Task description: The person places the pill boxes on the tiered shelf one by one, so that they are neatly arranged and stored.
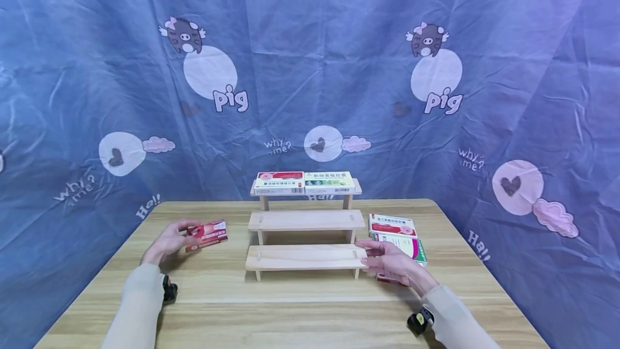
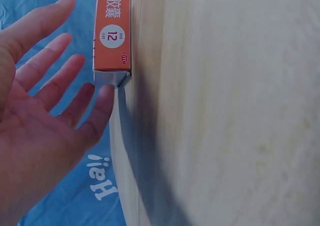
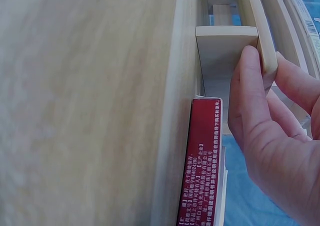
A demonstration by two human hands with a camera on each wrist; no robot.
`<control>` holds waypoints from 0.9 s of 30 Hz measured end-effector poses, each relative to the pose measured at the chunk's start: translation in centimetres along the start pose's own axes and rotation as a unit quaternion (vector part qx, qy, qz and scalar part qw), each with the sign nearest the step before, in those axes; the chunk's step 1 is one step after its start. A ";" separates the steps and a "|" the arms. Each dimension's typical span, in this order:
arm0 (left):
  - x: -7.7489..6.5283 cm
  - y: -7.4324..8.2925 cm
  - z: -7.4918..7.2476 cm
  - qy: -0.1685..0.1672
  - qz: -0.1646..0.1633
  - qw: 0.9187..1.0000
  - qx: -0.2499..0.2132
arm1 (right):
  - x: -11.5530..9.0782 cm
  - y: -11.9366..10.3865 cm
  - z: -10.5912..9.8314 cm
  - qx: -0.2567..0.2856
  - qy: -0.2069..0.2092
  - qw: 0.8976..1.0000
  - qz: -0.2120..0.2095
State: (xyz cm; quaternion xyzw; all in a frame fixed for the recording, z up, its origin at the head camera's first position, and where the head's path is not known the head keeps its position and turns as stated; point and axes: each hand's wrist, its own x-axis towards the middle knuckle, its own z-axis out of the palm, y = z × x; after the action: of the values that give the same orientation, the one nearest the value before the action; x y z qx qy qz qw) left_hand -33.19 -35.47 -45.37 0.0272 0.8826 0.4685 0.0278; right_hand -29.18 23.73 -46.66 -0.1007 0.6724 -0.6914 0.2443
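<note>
A red medicine box (image 1: 211,234) lies at the left of the wooden table. My left hand (image 1: 169,241) is beside its near left end. In the left wrist view, that hand's fingers are spread, with fingertips right at the end of the orange-red box (image 2: 113,33). In the middle stands a three-tier wooden rack (image 1: 305,257). My right hand (image 1: 393,264) grips the right end of its lowest board. The right wrist view shows the board's end (image 3: 260,35) between the thumb and fingers of my right hand (image 3: 275,121).
Two medicine boxes, one red and white (image 1: 279,182) and one green and white (image 1: 329,182), lie on the top tier. Right of the rack lie a red-white box (image 1: 393,225), a green-white box (image 1: 417,252) and a dark red box (image 3: 202,158) partly behind my hand. A blue curtain (image 1: 310,69) surrounds the table.
</note>
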 end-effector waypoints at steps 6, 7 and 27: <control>0.1 0.2 -0.1 -0.016 -0.002 1.000 0.005 | -0.1 0.0 0.1 -0.011 0.018 1.000 0.005; 0.0 0.2 -0.1 -0.017 -0.002 1.000 0.009 | 0.0 0.0 0.1 -0.012 0.019 1.000 0.006; -0.1 0.7 0.8 -0.049 -0.012 0.997 0.054 | -0.4 -0.4 0.3 -0.015 0.018 1.000 0.011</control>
State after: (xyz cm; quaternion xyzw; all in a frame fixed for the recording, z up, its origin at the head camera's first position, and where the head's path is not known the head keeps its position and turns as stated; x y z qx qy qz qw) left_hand -33.04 -34.42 -45.23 0.0411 0.9045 0.4178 0.0751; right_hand -28.83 23.63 -46.16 -0.0846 0.6877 -0.6807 0.2379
